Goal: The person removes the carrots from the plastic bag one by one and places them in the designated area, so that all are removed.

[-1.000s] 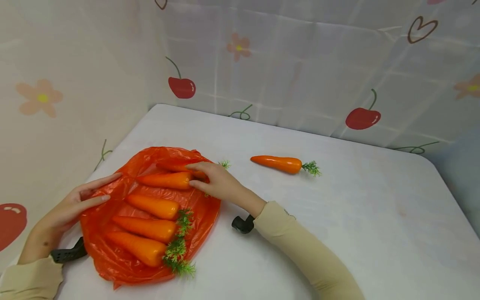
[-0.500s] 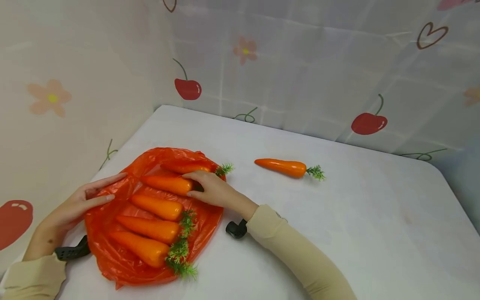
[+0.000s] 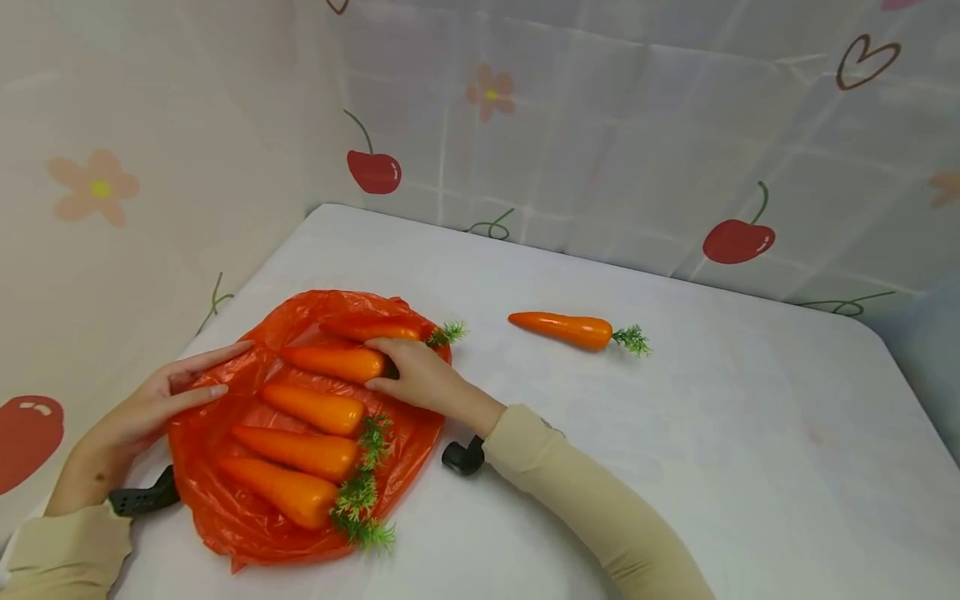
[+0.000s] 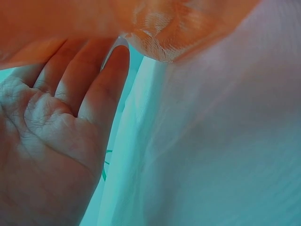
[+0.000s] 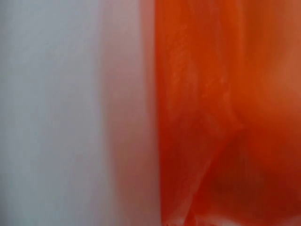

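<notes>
A red-orange plastic bag [image 3: 255,533] lies spread on the white table with several orange carrots [image 3: 283,490] with green tops on it. My right hand [image 3: 423,375] pinches the thick end of a carrot [image 3: 333,362], second from the far side; its leaves are hidden under my hand. Beyond it lies another carrot [image 3: 375,329], its tip under a fold of plastic. At the bag's left side, my left hand [image 3: 153,406] rests against the plastic, fingers extended and thumb apart. The left wrist view shows its palm [image 4: 47,136]; the right wrist view shows blurred bag plastic [image 5: 202,117].
One more carrot [image 3: 566,329] lies on the white table [image 3: 712,417] to the right of the bag. A patterned curtain [image 3: 585,125] hangs behind the table, and a pale patterned sheet [image 3: 187,150] hangs on its left side.
My right hand has drawn slightly toward me with the pinched carrot, uncovering the far carrot and its leaves. The left hand stays at the bag. The head view has shifted a little.
</notes>
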